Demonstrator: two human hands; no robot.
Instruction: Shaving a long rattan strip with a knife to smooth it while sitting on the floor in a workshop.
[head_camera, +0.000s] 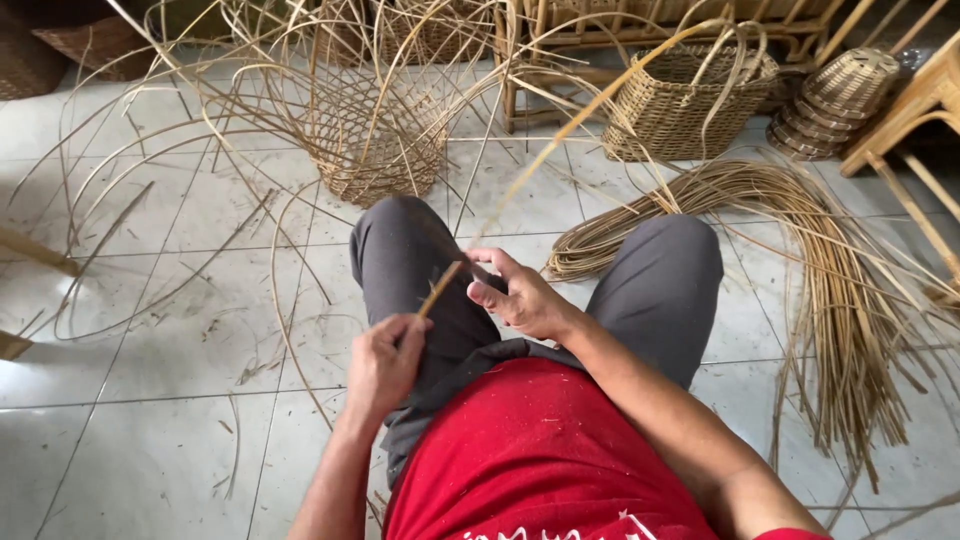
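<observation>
a rattan strip (560, 125) is held over the lap, its near end pinched in the closed fingers of the left hand (385, 362) so it stays steady. the right hand (520, 295) is curled around it just beyond, the thumb pressed on top. from there it arcs up toward the woven basket (690, 100) on the tiled floor (150, 400).
</observation>
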